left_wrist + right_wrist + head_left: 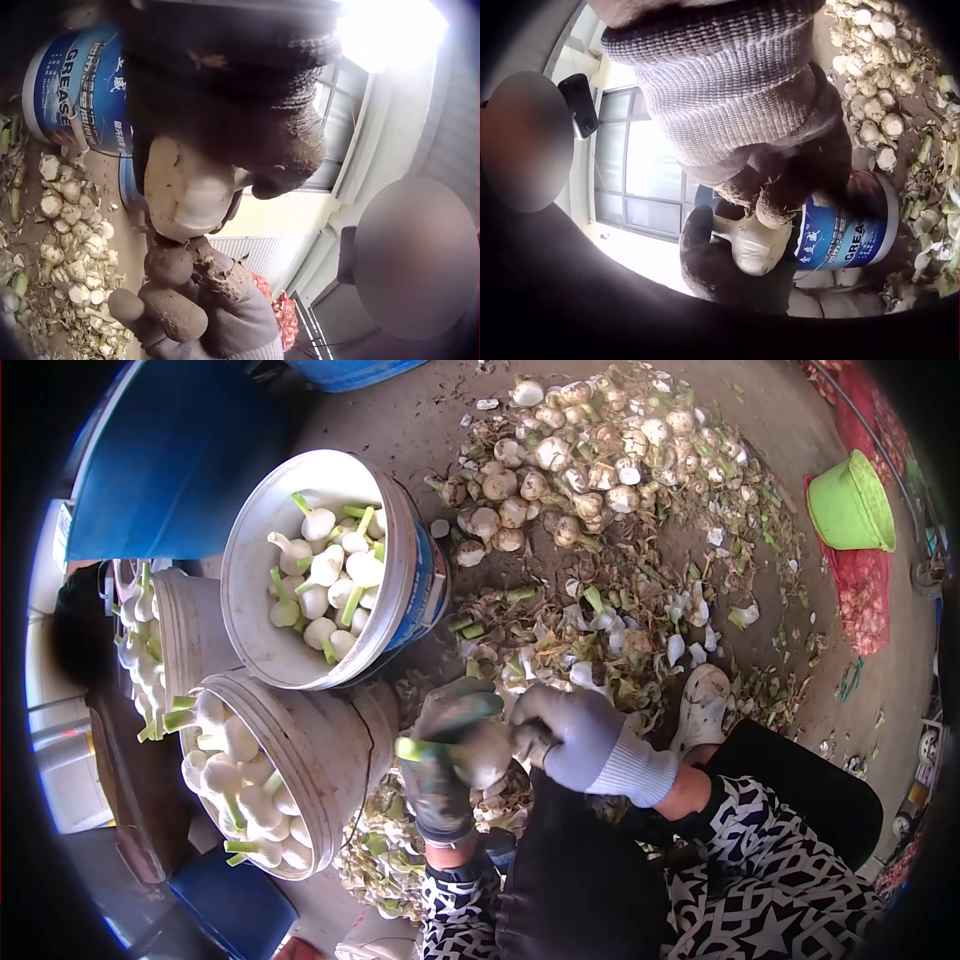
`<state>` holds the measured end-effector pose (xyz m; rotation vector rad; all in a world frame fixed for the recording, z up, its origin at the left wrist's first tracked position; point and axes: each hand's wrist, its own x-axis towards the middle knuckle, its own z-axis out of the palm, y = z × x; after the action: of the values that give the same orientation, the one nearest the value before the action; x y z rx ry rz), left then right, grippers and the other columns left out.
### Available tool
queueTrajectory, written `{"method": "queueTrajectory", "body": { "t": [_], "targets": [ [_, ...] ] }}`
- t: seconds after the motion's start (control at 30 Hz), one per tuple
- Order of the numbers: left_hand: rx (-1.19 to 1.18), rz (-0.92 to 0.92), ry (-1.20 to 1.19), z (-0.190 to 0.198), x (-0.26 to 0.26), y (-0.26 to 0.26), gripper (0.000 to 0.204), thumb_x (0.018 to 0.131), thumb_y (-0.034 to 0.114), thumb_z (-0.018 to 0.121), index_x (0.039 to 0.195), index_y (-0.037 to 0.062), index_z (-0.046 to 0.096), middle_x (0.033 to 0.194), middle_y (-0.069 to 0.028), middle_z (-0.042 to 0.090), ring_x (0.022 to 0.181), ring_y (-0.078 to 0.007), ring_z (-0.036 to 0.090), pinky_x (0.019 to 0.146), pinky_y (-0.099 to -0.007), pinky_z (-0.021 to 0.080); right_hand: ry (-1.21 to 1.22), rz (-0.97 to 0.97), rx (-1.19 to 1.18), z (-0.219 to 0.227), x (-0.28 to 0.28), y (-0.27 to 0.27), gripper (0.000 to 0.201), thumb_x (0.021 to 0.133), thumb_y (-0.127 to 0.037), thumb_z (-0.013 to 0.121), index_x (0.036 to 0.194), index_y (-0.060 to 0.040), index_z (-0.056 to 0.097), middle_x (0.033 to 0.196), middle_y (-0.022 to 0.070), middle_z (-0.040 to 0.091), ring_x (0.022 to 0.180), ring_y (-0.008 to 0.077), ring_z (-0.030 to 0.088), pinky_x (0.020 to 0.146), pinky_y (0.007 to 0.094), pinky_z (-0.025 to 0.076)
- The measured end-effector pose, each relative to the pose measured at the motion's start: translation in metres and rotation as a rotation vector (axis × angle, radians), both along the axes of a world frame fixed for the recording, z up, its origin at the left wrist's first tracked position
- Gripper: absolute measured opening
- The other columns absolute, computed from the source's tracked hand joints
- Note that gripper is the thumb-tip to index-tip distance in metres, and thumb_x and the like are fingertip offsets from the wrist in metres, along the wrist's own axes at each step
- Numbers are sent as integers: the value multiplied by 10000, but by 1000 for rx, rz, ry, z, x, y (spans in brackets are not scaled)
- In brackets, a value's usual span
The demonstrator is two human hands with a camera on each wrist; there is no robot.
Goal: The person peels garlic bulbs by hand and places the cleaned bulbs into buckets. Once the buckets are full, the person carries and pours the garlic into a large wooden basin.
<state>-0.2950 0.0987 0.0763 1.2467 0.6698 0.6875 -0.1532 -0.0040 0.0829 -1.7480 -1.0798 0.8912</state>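
Observation:
A garlic bulb [487, 755] with a short green stem is held in my gloved left hand [438, 798], its stem pointing left in the head view. In the left wrist view the bulb [187, 191] looks white with brown specks, and the dark glove's fingers curl over it. My right hand [580, 735], in a pale glove with a ribbed cuff, is at the bulb's other side with curled fingers. Soil-stained fingertips [774, 208] of that hand pinch at the bulb's skin in the right wrist view.
Peeled garlic fills a white bucket [255, 585] and a tilted bucket [330, 760] at the left. Unpeeled garlic bulbs [555, 455] lie heaped on the floor beyond, with loose husks [560, 630] nearer. A green bucket [850, 505] stands at the right on red net sacks [862, 595].

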Motion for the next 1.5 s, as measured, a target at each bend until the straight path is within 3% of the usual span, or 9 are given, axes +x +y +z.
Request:
{"method": "queueTrajectory", "body": {
  "t": [0.3, 0.43, 0.67, 0.8, 0.9, 1.03, 1.23, 1.37, 1.5],
  "targets": [
    [-956, 201, -740, -11, -5, 17, 513, 962, 481, 388, 1228, 94, 593, 1051, -97, 681, 1060, -338, 587, 977, -549, 390, 9, 49, -183, -49, 24, -31, 202, 815, -256, 682, 880, -67, 651, 750, 179, 636, 718, 372, 638, 623, 428, 493],
    [-527, 149, -474, 0, -36, 15, 668, 981, 526, 289, 1140, -55, 579, 943, -186, 633, 766, -237, 611, 631, -309, 500, -175, 126, -217, -33, 27, -19, 197, 838, -252, 659, 804, -58, 665, 740, 183, 621, 700, 363, 635, 601, 417, 479],
    [876, 798, 271, 133, -119, 45, 515, 977, 395, 462, 1253, -35, 530, 1205, -160, 598, 1097, -264, 579, 957, -354, 434, -333, -25, -76, -71, 45, -24, 190, 835, -171, 634, 987, -57, 642, 789, 174, 657, 752, 340, 656, 657, 398, 512],
    [1360, 249, 1369, 144, -125, 89, 552, 835, 213, 630, 1331, 20, 483, 1337, -219, 499, 1303, -410, 383, 1076, -497, 310, -351, 24, -190, -58, 49, -32, 312, 826, -234, 650, 1075, -46, 640, 1024, 183, 663, 918, 351, 651, 766, 385, 524],
    [1575, 324, 1325, 133, -93, 65, 649, 798, 268, 666, 1367, 35, 458, 1380, -215, 461, 1336, -395, 357, 1094, -521, 289, -327, -17, -35, -34, 48, -21, 366, 834, -310, 678, 1109, -72, 636, 1115, 155, 650, 942, 334, 659, 812, 366, 528],
    [1185, -99, 456, 94, -19, 20, 618, 822, 341, 678, 1325, 33, 493, 1314, -220, 507, 1234, -386, 473, 986, -417, 426, 96, 32, 110, -13, 37, 0, 466, 825, -207, 713, 1247, -87, 558, 1158, 144, 640, 1016, 260, 658, 852, 360, 529],
    [819, -310, 381, 28, 38, 14, 444, 759, 297, 787, 1089, 37, 646, 936, -96, 695, 877, -251, 661, 813, -361, 500, 1027, 15, 365, -55, 12, 13, 602, 860, -115, 689, 1389, -68, 404, 1289, 109, 547, 1162, 245, 555, 993, 375, 452],
    [134, -363, 212, -11, 27, 17, 402, 802, 244, 763, 1111, 21, 636, 1029, -94, 682, 876, -158, 662, 776, -303, 519, 699, -62, 315, -81, -11, 2, 385, 985, -269, 525, 1273, -13, 536, 1308, 95, 526, 1157, 197, 533, 1015, 323, 414],
    [-169, -339, 18, -9, 28, 12, 430, 865, 299, 715, 1153, -9, 629, 993, -86, 668, 827, -168, 657, 761, -303, 542, 1204, 126, 302, -86, -9, 20, 470, 1018, -425, 402, 1229, -37, 561, 983, -17, 606, 865, 71, 559, 807, 237, 471]
  ]
}}
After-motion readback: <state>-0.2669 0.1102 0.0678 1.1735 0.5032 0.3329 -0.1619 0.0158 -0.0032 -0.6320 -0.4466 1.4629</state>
